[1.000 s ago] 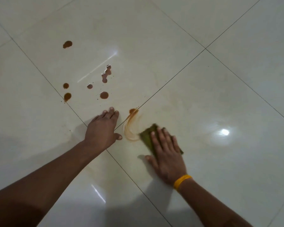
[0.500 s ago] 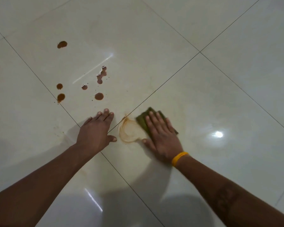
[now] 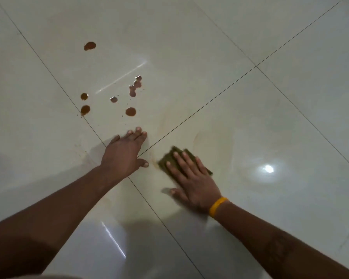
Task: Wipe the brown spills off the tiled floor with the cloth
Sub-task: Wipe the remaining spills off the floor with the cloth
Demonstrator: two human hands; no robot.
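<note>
Head view: right hand (image 3: 191, 180) presses flat on the green cloth (image 3: 169, 160), left hand (image 3: 123, 156) flat beside it; only faint smears here (six brown spills (image 3: 131, 111) remain beyond the left fingertips).

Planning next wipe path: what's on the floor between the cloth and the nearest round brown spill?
Head view: the left hand rests flat between the cloth and the round brown spill, plus a grout line and faint smear.
</note>
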